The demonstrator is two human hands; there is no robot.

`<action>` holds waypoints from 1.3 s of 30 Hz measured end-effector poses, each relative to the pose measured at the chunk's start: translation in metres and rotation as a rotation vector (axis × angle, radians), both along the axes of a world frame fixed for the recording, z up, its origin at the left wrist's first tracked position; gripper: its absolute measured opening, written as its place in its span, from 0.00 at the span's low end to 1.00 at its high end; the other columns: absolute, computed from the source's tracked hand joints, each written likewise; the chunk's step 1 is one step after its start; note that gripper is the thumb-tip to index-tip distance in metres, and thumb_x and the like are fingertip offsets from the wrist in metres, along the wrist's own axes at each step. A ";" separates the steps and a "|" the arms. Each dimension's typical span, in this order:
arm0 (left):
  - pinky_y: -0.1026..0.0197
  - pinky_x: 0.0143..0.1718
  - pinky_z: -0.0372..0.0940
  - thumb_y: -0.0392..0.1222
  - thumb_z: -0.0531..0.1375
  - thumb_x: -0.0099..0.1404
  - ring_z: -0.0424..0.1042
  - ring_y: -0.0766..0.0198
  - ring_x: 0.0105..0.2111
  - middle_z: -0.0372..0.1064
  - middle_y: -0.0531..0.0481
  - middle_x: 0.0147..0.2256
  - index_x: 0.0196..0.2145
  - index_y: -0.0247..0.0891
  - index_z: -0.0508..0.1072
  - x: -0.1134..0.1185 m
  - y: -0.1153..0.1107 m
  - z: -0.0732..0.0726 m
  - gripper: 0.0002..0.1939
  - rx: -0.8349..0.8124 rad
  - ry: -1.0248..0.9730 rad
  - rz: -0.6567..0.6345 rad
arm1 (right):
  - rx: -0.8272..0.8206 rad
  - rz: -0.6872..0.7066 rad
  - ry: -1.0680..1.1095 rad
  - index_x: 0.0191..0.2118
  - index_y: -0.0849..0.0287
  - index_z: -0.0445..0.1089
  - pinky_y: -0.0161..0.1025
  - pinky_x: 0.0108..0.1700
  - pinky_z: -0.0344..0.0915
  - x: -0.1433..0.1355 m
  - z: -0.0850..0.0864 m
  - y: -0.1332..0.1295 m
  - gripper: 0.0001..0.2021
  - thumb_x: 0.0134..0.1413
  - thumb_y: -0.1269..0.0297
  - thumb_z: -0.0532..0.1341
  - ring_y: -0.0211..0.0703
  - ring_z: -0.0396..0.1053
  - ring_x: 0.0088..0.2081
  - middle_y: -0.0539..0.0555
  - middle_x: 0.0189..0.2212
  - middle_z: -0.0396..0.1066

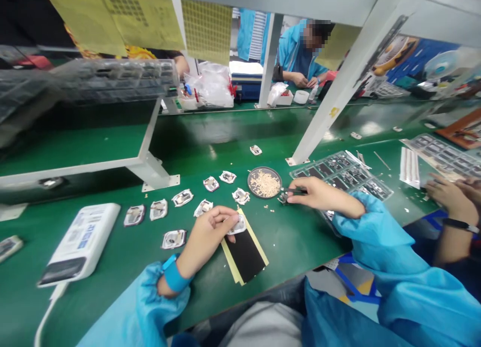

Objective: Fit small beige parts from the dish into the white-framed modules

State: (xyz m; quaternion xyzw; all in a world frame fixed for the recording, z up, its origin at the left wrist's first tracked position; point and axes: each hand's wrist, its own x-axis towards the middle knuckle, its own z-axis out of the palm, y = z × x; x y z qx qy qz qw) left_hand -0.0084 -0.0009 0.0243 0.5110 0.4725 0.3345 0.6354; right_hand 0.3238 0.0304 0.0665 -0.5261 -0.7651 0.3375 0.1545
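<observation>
My left hand (210,231) is closed, its thumb and fingers pinching a small white watch-like case (237,225) above a black sheet with yellow edges (246,256). My right hand (319,194) is closed around slim black tweezers (296,191), which point left towards a round dark dish (249,186) of small beige bits. Just under the tweezers, at my right fingertips, is a small dark part (283,199); whether it is held or lies on the bench is unclear. Several similar open white cases (183,198) lie around my left hand.
A clear tray of dark parts (338,171) sits beyond my right forearm. On the left lie a white power bank (80,244) with a cable and a raised metal shelf (75,164). A slanted white post (330,86) rises ahead. A co-worker's hands (451,194) are at the right.
</observation>
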 end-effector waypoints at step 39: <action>0.65 0.27 0.60 0.43 0.65 0.65 0.64 0.69 0.26 0.73 0.49 0.37 0.56 0.40 0.75 0.006 -0.009 -0.005 0.21 0.341 0.202 0.123 | -0.380 -0.201 0.640 0.29 0.60 0.73 0.33 0.21 0.48 -0.124 -0.046 -0.015 0.19 0.54 0.47 0.69 0.31 0.55 0.18 0.49 0.20 0.71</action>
